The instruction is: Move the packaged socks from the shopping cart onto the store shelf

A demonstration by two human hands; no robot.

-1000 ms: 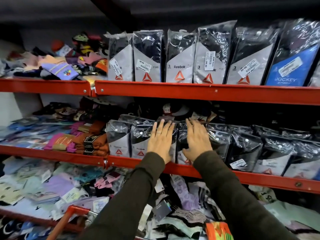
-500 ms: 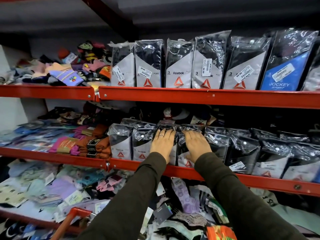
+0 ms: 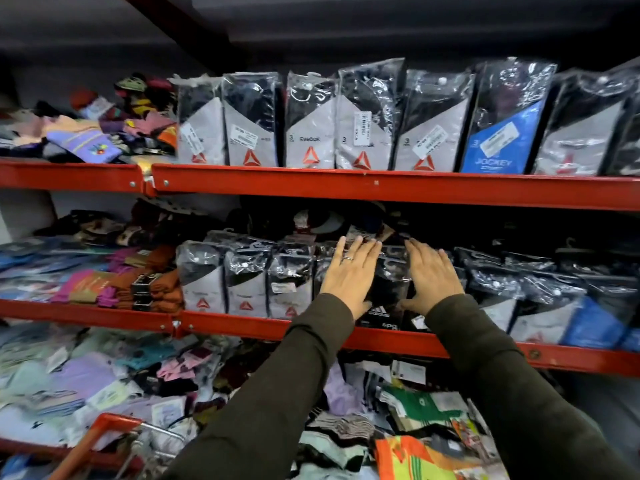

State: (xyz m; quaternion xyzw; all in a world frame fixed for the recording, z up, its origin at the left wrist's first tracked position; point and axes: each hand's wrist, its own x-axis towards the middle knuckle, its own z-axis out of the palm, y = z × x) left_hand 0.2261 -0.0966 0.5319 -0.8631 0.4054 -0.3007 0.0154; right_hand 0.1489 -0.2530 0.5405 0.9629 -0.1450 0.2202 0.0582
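Note:
Both my hands rest flat on packaged socks on the middle red shelf (image 3: 311,332). My left hand (image 3: 349,271), with a ring, lies on the left side of a black Adidas sock pack (image 3: 384,299), fingers spread. My right hand (image 3: 431,277) presses against that pack's right side. Neither hand closes around anything. Grey Reebok sock packs (image 3: 242,282) stand upright to the left of it. More plastic-wrapped packs (image 3: 540,306) lean to the right. The red shopping cart rim (image 3: 104,431) shows at the bottom left.
The top shelf (image 3: 381,187) holds an upright row of Reebok packs (image 3: 310,126) and a blue Jockey pack (image 3: 502,133). Loose colourful socks (image 3: 86,140) pile at the left of each shelf. The bottom shelf is heaped with mixed socks (image 3: 145,372).
My hands have spread apart, uncovering the black Adidas pack between them. The camera has tilted up slightly and moved closer.

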